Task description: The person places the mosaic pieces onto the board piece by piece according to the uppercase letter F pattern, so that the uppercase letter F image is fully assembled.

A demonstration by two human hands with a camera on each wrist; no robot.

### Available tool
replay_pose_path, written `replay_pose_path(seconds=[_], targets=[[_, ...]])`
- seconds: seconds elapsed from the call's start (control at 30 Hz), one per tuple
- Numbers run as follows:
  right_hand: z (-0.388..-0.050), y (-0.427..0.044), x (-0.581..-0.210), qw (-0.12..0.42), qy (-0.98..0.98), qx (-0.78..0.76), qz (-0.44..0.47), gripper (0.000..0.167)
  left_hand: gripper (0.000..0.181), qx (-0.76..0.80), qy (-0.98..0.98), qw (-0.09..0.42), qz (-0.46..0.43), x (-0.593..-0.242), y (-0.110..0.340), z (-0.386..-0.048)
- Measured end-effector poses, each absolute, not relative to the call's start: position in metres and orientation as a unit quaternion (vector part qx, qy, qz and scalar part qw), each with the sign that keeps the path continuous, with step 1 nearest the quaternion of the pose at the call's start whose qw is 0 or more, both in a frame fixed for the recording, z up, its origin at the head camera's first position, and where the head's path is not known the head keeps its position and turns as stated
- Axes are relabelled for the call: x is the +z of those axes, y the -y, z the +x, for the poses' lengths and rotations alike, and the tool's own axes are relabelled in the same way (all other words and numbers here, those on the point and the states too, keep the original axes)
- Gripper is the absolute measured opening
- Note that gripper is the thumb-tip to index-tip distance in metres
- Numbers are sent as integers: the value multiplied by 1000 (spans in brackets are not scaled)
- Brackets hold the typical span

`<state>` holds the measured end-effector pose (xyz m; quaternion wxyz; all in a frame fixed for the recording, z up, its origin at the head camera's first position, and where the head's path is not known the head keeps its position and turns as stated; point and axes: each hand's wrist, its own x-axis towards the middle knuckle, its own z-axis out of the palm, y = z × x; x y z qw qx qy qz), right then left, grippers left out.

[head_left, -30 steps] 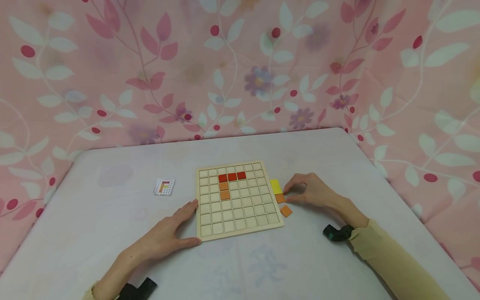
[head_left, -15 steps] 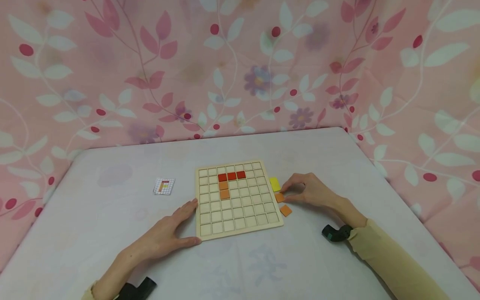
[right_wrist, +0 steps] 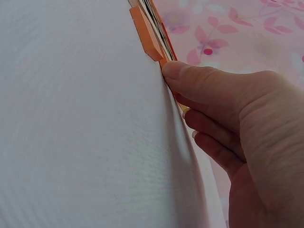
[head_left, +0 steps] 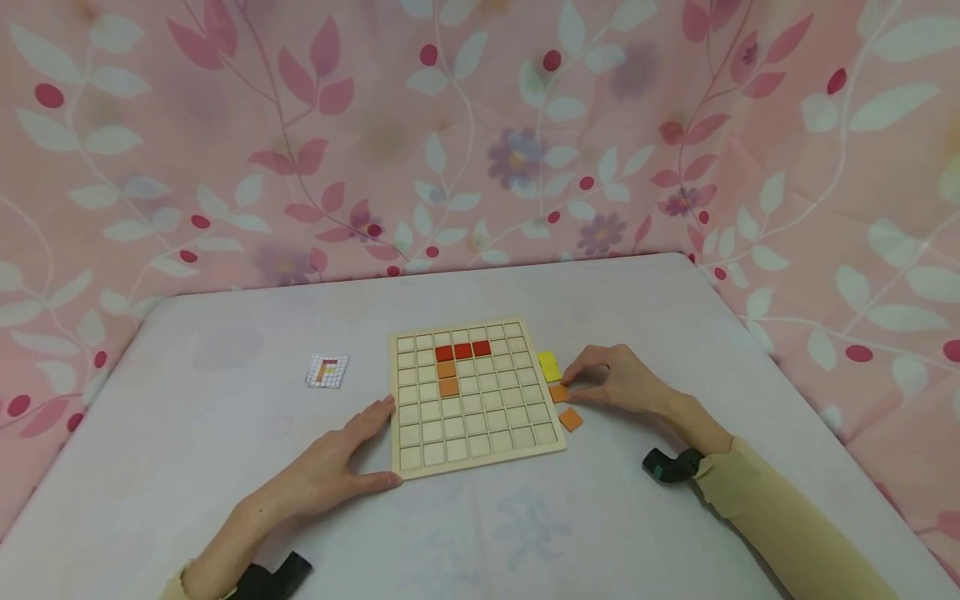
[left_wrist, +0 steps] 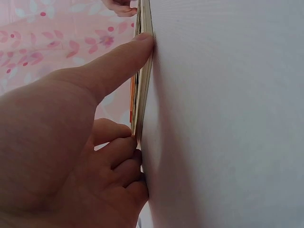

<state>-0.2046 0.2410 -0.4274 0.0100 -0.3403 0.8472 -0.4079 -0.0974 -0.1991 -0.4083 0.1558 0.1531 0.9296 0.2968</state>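
In the head view a pale wooden grid board (head_left: 480, 421) lies flat on the table. A row of red tiles (head_left: 462, 351) sits in its cells, with orange tiles (head_left: 447, 387) in a column below the row's left end. My left hand (head_left: 322, 471) rests against the board's left edge, its fingers and thumb spread and touching the rim. Beside the right edge, my right hand (head_left: 630, 382) pinches a loose orange tile (head_left: 558, 393) between thumb and index finger. The right wrist view shows the thumb (right_wrist: 176, 71) on that tile, whose far side is hidden.
A yellow tile (head_left: 549, 367) lies just beyond the pinched one, along the board's right edge. Another orange tile (head_left: 572, 419) lies nearer. Left of the board is a small printed pattern card (head_left: 327, 371). A floral cloth (head_left: 480, 133) hangs behind the white-covered table (head_left: 495, 558).
My right fingertips have shifted slightly left at the orange tile, and the yellow tile has slid a little away from it. My left hand stays against the board.
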Motion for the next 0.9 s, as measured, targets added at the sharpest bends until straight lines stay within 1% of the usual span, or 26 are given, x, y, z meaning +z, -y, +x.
replay_pose_path(seconds=[0.27, 0.47, 0.73, 0.9], targets=[[-207, -236, -414, 17, -858, -400, -322, 24, 104, 293, -931, 157, 149, -408, 201, -98], [-206, -223, -407, 15, -855, -413, -314, 23, 104, 299, -929, 158, 153, -408, 200, -98], [-202, -191, -396, 17, -861, -415, -292, 24, 104, 302, -928, 156, 155, -408, 199, -98], [-202, -167, -397, 20, -854, -431, -292, 21, 104, 302, -927, 156, 156, -409, 199, -98]])
